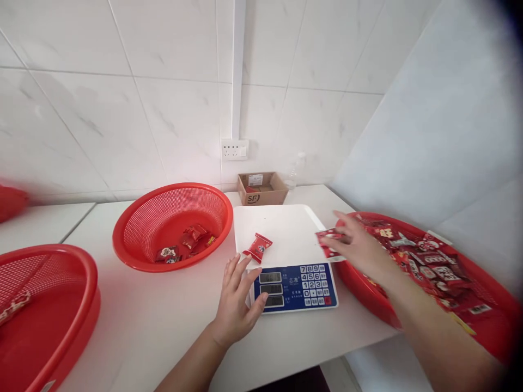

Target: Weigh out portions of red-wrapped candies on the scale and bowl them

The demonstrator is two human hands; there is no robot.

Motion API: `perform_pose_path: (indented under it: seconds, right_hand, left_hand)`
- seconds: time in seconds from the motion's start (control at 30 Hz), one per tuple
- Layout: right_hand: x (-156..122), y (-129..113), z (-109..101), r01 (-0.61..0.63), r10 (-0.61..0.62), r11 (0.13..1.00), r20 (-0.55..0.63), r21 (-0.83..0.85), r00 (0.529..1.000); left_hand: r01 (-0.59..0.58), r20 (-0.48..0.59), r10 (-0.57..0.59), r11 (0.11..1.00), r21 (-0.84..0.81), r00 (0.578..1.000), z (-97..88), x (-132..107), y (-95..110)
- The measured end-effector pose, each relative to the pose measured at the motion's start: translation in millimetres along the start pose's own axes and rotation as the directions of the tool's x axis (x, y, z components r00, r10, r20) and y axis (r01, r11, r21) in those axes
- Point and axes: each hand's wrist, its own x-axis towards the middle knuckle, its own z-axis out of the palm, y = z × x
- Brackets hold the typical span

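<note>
My right hand (353, 242) grips a red snack packet (328, 239) over the right edge of the scale's white pan (286, 228). On that pan, toward its left side, lies another small red wrapped packet (258, 247). My left hand (237, 299) has its fingers spread just below this packet, in front of the scale's blue panel (296, 288). It holds nothing. The panel carries number keys and several small displays, whose digits I cannot read. Beside my right forearm is a red basket (351, 283) heaped with red packets (441, 267).
A red mesh basket (134, 218) with several packets (188, 242) stands left of the scale. Another red basket (81, 321) is at the near left, with a packet (15, 306) inside. Behind the scale are a cardboard box (265, 188), a clear bottle (298, 169) and a wall socket (234, 149).
</note>
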Motion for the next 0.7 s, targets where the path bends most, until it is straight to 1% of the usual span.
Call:
perform_pose_path:
  seconds: [0.07, 0.13, 0.2, 0.3, 0.37, 0.43, 0.53, 0.63, 0.7]
  right_hand:
    - [1.6, -23.9, 29.1, 0.03, -0.04, 0.996, 0.121, 0.089, 0.992]
    - [0.7, -40.9, 53.8, 0.122, -0.133, 0.99, 0.166, 0.075, 0.977]
    - [-3.5, -51.9, 71.4, 0.248, -0.244, 0.969, 0.192, 0.006, 0.951]
    - [-12.2, -62.4, 88.9, 0.393, -0.371, 0.919, 0.258, -0.037, 0.892]
    - [-14.9, -68.0, 98.1, 0.451, -0.426, 0.893, 0.296, -0.017, 0.855]
    - [-13.0, -72.6, 105.4, 0.472, -0.446, 0.882, 0.323, -0.003, 0.835]
    - [-4.9, -76.3, 110.2, 0.468, -0.442, 0.884, 0.344, 0.005, 0.829]
    - [1.0, -75.9, 107.7, 0.45, -0.427, 0.893, 0.353, 0.018, 0.832]
    - [1.7, -75.0, 104.9, 0.421, -0.396, 0.907, 0.361, 0.009, 0.844]
  left_hand:
    - [0.007, 0.016, -0.007, 1.0, 0.022, 1.0, 0.0, 0.7, -1.6]
    - [0.022, 0.022, -0.023, 0.999, 0.04, 0.999, -0.4, 1.4, -3.2]
    - [0.036, 0.022, -0.037, 0.998, 0.049, 0.999, -1.0, 1.8, -4.0]
    - [0.038, 0.021, -0.039, 0.998, 0.053, 0.999, -1.4, 1.4, -3.8]
    - [0.031, 0.03, -0.033, 0.998, 0.053, 0.999, -1.1, 0.9, -3.5]
    - [0.025, 0.035, -0.027, 0.998, 0.05, 0.999, -0.5, 0.8, -3.7]
    - [0.028, 0.031, -0.029, 0.999, 0.046, 0.999, -0.1, 1.2, -4.6]
    - [0.039, 0.028, -0.041, 0.998, 0.047, 0.999, -0.4, 1.6, -4.5]
    - [0.037, 0.023, -0.038, 0.998, 0.046, 0.999, -0.8, 1.6, -3.5]
